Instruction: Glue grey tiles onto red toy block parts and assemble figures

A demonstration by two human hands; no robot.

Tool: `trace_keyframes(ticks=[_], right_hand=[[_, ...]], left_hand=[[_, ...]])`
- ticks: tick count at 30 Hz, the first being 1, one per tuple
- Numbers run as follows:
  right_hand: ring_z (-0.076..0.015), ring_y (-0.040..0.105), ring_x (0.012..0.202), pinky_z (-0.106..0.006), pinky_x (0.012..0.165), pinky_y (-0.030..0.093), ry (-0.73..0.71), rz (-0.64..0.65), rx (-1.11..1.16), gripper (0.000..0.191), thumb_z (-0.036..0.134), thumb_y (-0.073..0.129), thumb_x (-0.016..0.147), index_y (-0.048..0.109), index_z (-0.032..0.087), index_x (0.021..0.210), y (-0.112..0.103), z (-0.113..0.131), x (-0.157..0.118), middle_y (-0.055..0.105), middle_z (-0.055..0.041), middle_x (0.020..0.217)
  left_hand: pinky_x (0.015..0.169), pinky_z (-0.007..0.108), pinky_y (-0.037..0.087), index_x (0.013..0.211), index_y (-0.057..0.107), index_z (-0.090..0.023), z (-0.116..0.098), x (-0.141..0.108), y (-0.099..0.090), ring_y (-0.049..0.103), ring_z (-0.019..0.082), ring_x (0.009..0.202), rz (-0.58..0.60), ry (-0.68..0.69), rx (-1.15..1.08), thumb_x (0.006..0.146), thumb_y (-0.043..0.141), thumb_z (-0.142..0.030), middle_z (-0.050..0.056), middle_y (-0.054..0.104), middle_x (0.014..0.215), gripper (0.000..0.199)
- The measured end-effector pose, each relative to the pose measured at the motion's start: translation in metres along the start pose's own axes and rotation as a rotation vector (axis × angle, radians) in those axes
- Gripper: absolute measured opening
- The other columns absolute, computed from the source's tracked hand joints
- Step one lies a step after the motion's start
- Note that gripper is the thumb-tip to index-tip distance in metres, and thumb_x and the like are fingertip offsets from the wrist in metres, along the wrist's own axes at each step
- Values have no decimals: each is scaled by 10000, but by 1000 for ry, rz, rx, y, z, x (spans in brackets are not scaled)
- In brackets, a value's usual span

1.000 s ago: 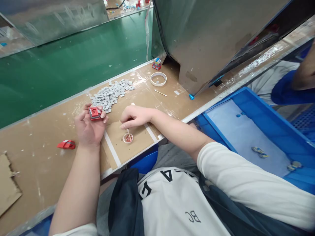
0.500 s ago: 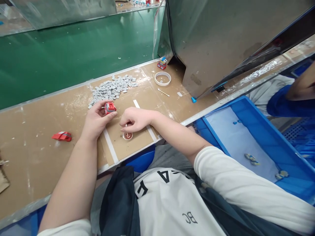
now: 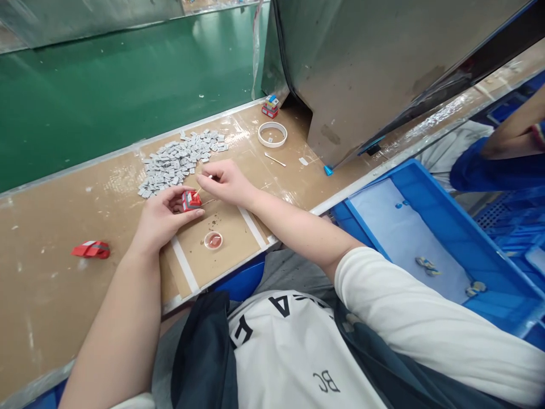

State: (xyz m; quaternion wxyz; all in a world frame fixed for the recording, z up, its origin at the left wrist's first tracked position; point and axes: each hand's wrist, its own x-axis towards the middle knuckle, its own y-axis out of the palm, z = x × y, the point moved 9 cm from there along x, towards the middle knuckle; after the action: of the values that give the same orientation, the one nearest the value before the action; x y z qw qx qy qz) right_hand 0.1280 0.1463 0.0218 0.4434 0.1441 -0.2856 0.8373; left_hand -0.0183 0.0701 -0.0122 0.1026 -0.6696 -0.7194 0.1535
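Note:
A small red and grey toy part [image 3: 191, 200] is gripped between the thumb and fingers of my left hand [image 3: 164, 215]. Pinched in my right hand [image 3: 225, 180] is a thin cotton swab [image 3: 198, 193], its lower end at the top of the red part. Below both hands, a small clear cup [image 3: 213, 241] with reddish-brown liquid stands on the cardboard mat [image 3: 225, 258]. Behind my left hand lies a pile of small grey pieces [image 3: 179, 162]. Another red toy part [image 3: 91, 249] rests on the table to the left.
A white tape ring [image 3: 272, 135], a loose cotton swab [image 3: 275, 159] and a red, blue and yellow toy piece [image 3: 270, 106] are at the back right. A metal housing [image 3: 361, 74] rises beside them. At right is a blue bin [image 3: 477, 227]; another person's arm [image 3: 513, 128] shows beyond.
My right hand has moved up from the cup to the red part, bringing the swab's end onto it. My left hand still holds the part. The whole view has shifted slightly.

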Motion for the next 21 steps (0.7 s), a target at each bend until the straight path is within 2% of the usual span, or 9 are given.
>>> trace_keyframes(ticks=[5,9,14,21], right_hand=[[-108,345,689,-272,697,290,18,56,-91,433,293,540,1089,331,229,716,7,-2,0,345,60,680],[-117,435,759,-274,746,306,-22,95,-249,435,408,496,1163,408,214,784,7,6,0,470,36,761],[-144,518,865,-282,800,329,-67,153,-429,450,457,337,1212,488,201,874,6,14,-3,561,-8,891],[-154,524,835,-294,789,349,-101,251,-409,451,421,364,1207,491,199,836,13,18,-6,569,-9,838]], left_hand=[[916,422,677,1196,797,-229,-1,1,0,775,273,929,-13,17,28,601,1028,-537,51,814,1062,708],[974,434,674,1251,793,-227,-1,0,1,785,288,1012,-6,11,-14,619,1029,-518,68,817,1164,735],[956,454,682,1236,797,-226,-2,0,0,782,283,959,-9,12,-10,615,1033,-510,58,812,1077,723],[958,433,681,1222,786,-226,0,-1,-1,790,279,975,-32,13,-6,608,1036,-487,53,816,1067,712]])
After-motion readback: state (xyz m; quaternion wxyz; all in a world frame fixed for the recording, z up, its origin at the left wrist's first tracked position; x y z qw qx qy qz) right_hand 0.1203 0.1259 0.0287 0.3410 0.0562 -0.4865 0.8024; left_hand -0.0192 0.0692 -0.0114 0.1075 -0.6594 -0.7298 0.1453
